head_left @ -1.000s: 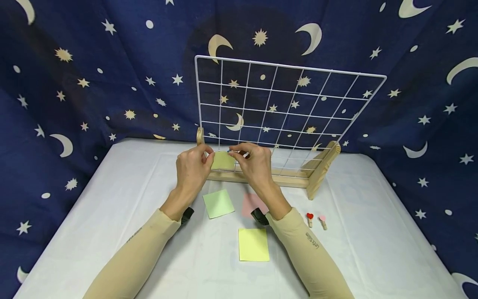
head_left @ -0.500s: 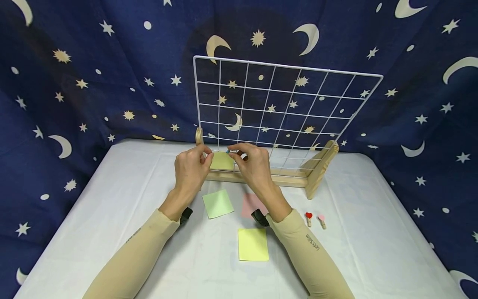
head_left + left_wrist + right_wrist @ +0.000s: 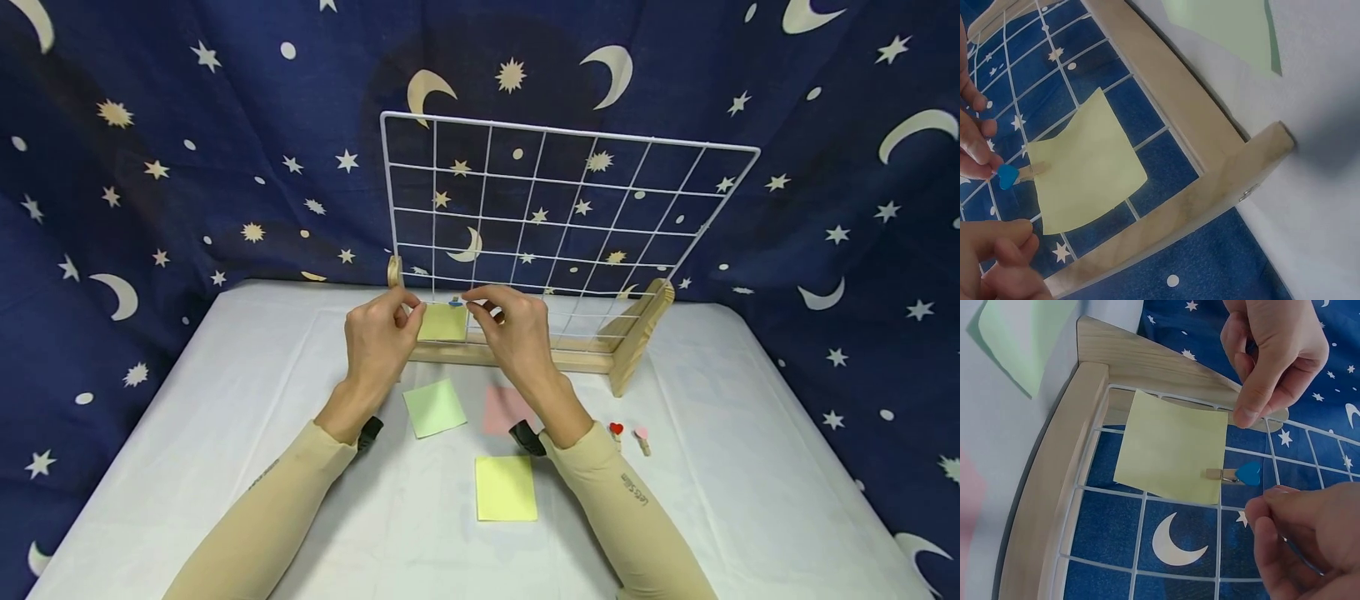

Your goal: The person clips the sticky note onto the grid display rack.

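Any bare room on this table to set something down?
The table is bare from the left hand to its left edge, and right of the pink heart clip. Crowded: the middle, with green note, pink note and yellow note; and the lower left of the grid, where that hand and the right hand flank the clipped note.

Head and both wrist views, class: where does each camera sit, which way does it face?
Head: on the head, looking forward and down at the wire grid; left hand, right hand, sleeves show.
Left wrist: worn there, facing the clipped note; both hands partly show.
Right wrist: worn there, facing that note; both hands partly show.
Wrist views share the blue-heart clip.
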`<state>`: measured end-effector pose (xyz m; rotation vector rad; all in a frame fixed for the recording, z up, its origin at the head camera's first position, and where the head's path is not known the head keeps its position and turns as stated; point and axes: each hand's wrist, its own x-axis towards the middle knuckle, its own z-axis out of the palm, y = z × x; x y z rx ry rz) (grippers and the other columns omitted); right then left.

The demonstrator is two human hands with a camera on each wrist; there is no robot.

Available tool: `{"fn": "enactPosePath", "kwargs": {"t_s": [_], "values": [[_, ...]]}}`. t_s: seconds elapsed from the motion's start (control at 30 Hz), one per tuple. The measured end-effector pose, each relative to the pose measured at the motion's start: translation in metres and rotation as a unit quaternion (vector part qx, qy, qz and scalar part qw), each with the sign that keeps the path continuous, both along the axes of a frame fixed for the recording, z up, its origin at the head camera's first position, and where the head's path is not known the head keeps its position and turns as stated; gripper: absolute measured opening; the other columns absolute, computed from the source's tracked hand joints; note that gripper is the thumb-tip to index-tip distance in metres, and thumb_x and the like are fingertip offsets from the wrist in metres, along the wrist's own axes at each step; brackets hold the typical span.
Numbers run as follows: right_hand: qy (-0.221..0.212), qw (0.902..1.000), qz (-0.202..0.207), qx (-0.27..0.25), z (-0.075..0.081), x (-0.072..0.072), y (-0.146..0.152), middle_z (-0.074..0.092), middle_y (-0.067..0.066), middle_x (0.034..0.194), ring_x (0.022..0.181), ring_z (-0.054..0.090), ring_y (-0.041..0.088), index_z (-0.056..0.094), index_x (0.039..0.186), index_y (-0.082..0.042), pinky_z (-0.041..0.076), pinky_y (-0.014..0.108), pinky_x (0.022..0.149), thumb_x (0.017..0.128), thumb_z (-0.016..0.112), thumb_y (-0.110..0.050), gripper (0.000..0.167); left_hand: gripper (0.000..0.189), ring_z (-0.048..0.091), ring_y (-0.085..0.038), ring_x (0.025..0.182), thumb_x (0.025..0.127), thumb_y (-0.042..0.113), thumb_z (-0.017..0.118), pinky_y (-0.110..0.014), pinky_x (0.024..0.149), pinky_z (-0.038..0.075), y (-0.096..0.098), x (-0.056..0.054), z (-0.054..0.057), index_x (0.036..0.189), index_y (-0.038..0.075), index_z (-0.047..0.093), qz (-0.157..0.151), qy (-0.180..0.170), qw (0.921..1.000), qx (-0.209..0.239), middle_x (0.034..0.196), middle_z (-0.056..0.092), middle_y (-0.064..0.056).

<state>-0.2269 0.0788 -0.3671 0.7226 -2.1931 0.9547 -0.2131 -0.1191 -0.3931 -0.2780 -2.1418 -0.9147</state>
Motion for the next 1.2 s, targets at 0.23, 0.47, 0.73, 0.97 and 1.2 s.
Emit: {"fn": "enactPosePath", "kwargs": {"t_s": [0.23, 0.47, 0.73, 0.97, 1.2], "values": [[-0.004, 1.0, -0.007, 0.003, 0.0, 0.003, 0.009, 0.082, 0.006, 0.092, 0.072, 0.075, 0.018, 0.083, 0.097, -0.007, 0.06, 0.029, 0.063, 0.091, 0.08, -0.003, 0.007, 0.01, 0.054, -0.021, 0.05, 0.088, 0.009, 0.081, -0.041, 0.054, 0.045, 0.002, 0.002, -0.004, 0.082, 0.005, 0.074, -0.007, -0.009, 0.9999, -0.006, 0.055, 0.056, -0.002], [-0.021, 0.9997, -0.014, -0.004, 0.001, 0.009, 0.021, 0.081, 0.006, 0.09, 0.072, 0.075, 0.018, 0.083, 0.096, -0.007, 0.06, 0.031, 0.063, 0.091, 0.08, -0.002, 0.008, 0.009, 0.052, -0.019, 0.051, 0.089, 0.01, 0.08, -0.039, 0.054, 0.043, 0.004, 0.012, -0.013, 0.083, 0.006, 0.074, -0.032, -0.061, 0.997, -0.036, 0.058, 0.058, -0.002], [-0.032, 0.9992, -0.023, 0.004, -0.002, 0.015, 0.036, 0.081, 0.006, 0.091, 0.073, 0.075, 0.018, 0.082, 0.096, -0.007, 0.061, 0.033, 0.063, 0.091, 0.08, -0.002, 0.008, 0.008, 0.052, -0.018, 0.057, 0.088, 0.011, 0.081, -0.036, 0.055, 0.041, 0.004, 0.025, -0.028, 0.082, 0.011, 0.077, -0.065, -0.155, 0.983, -0.074, 0.06, 0.058, 0.003], [-0.027, 0.999, -0.028, 0.02, -0.008, 0.021, 0.049, 0.081, 0.004, 0.086, 0.069, 0.074, 0.017, 0.082, 0.094, -0.007, 0.06, 0.032, 0.061, 0.09, 0.082, -0.004, 0.005, 0.01, 0.053, -0.018, 0.06, 0.087, 0.013, 0.08, -0.036, 0.057, 0.042, 0.001, 0.03, -0.036, 0.079, 0.014, 0.074, -0.06, -0.209, 0.9688, -0.118, 0.06, 0.055, 0.006], [-0.034, 0.998, -0.042, 0.034, -0.01, 0.028, 0.065, 0.08, 0.005, 0.086, 0.068, 0.073, 0.017, 0.083, 0.094, -0.008, 0.06, 0.033, 0.061, 0.09, 0.082, -0.007, 0.004, 0.012, 0.054, -0.017, 0.059, 0.087, 0.017, 0.084, -0.036, 0.057, 0.044, -0.004, 0.031, -0.04, 0.081, 0.014, 0.074, -0.065, -0.23, 0.9617, -0.135, 0.061, 0.057, 0.005]]}}
